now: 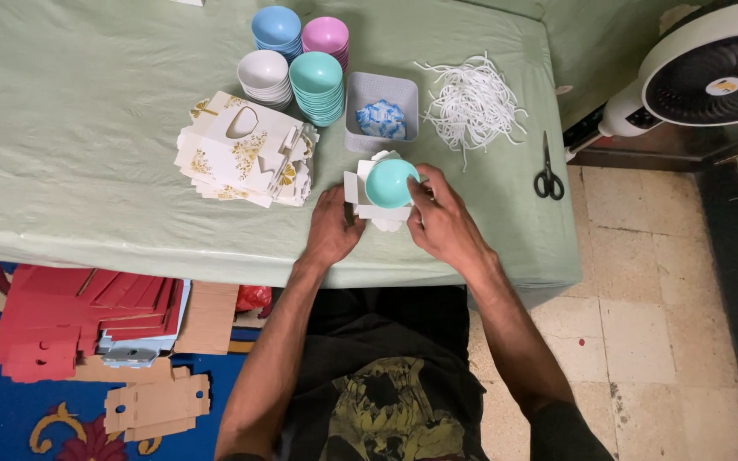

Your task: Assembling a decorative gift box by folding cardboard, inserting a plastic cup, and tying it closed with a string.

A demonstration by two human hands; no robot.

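Head camera view, looking down at my two bare hands working at a table draped in a pale green cloth (87, 128). My right hand (442, 222) is gripping the rim of a teal bowl (389, 182), fingers curled over its edge, and seating it in a small white cardboard box (369, 205) that is lying unfolded near the table's front edge. My left hand (332, 230) is resting against the box's left side, fingers loosely bent and steadying it, not clenched around anything.

Judging by how things lie, the work is looking early: one bowl is going into one box, its flaps open, while a thick pile of flat white box blanks with gold flower prints (245, 154) is waiting just to the left.

Behind the box, four stacks of bowls are standing close together: one blue (276, 28), one pink (325, 36), one white (264, 72) and one teal (316, 81). Beside them one grey basket (382, 90) is holding blue-and-white wrapped items; I cannot tell how many. One heap of white cords (471, 102) is lying to the right, with one pair of black scissors (547, 175) near it. One white fan (711, 77) is standing off the table's right end. On the floor, red card blanks (61, 320) are lying piled by brown ones (155, 405).
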